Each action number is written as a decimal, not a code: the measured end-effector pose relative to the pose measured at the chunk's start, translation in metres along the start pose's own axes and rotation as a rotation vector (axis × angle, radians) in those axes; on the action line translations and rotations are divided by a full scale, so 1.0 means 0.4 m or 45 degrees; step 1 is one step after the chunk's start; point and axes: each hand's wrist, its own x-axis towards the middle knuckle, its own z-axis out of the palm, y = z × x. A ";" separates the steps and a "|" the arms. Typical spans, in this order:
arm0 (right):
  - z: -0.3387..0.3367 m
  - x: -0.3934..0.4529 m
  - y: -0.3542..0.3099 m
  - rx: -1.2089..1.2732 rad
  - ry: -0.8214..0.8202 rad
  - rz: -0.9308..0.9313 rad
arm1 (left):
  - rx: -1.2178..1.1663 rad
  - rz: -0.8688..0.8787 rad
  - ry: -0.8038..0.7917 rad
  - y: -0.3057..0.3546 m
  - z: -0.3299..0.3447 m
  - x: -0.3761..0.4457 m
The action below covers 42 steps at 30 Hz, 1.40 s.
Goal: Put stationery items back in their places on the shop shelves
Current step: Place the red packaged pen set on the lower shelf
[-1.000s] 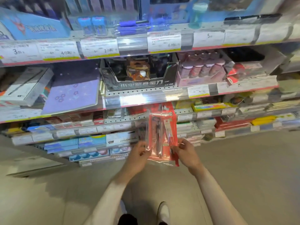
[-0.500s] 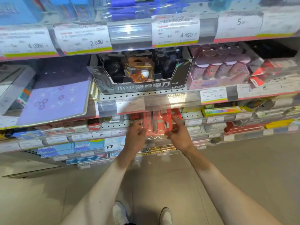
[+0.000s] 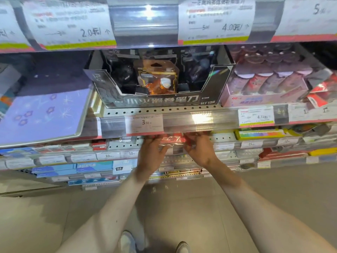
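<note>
Left hand and right hand each grip the red clear-plastic stationery packet; pushed in crooked, it could snag the shelf's price rail.

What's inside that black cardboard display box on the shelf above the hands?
The black display box holds one orange-and-gold packet standing in the middle, with dark packets either side. The box's front wall hides their lower parts, and what lies behind them cannot be seen.

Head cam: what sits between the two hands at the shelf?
In the head view, the red clear-wrapped pack spans the gap between the left hand and right hand, each gripping one side, its far end tucked under the shelf rail.
</note>
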 end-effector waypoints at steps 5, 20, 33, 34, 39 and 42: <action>-0.001 0.028 -0.026 -0.019 0.033 -0.051 | 0.161 -0.003 0.066 0.025 0.005 0.006; 0.025 0.056 0.053 -0.374 0.087 0.029 | 0.357 0.004 0.132 -0.017 0.024 0.023; 0.072 0.057 0.070 -0.382 0.171 0.096 | 0.361 -0.093 0.081 -0.014 0.032 0.026; 0.071 0.053 0.069 -0.367 0.152 0.092 | 0.364 -0.049 0.072 -0.017 0.031 0.019; 0.054 -0.005 0.051 -0.304 0.144 0.057 | 0.291 0.027 0.012 -0.029 -0.003 -0.026; 0.027 -0.077 0.032 -0.206 0.125 0.049 | 0.121 -0.014 0.003 -0.010 -0.034 -0.081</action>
